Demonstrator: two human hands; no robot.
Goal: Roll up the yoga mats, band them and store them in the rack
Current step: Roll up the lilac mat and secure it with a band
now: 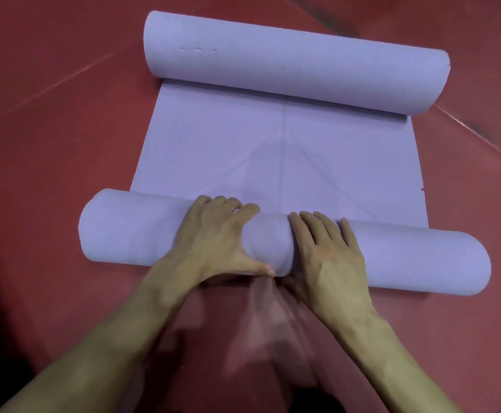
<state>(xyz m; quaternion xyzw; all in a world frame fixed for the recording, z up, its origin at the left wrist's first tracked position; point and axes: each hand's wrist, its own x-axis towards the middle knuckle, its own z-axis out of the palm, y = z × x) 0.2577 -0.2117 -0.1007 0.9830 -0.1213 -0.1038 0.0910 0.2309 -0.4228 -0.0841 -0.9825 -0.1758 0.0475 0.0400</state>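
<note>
While the lilac yoga mat (pixel 273 150) lies on the red floor (pixel 49 129), its near roll (pixel 130 231) sits across the floor's near side under both hands. A flat stretch runs from it to a far roll (pixel 288 64) curled at the other end. Step in hand, as judged: rolling forward. To do it well, press evenly down and away, keep both ends of the roll flush, and wind tightly so that no slack forms. The hands sit close together at mid-length; setting them wider would probably steady the ends. Left hand (pixel 210 236): cups the roll, fingers curved over its crest, thumb (pixel 261 268) hooked against the near side. Right hand (pixel 332 257): laid flat, fingers (pixel 317 228) nearly straight, pressing without clasping.
</note>
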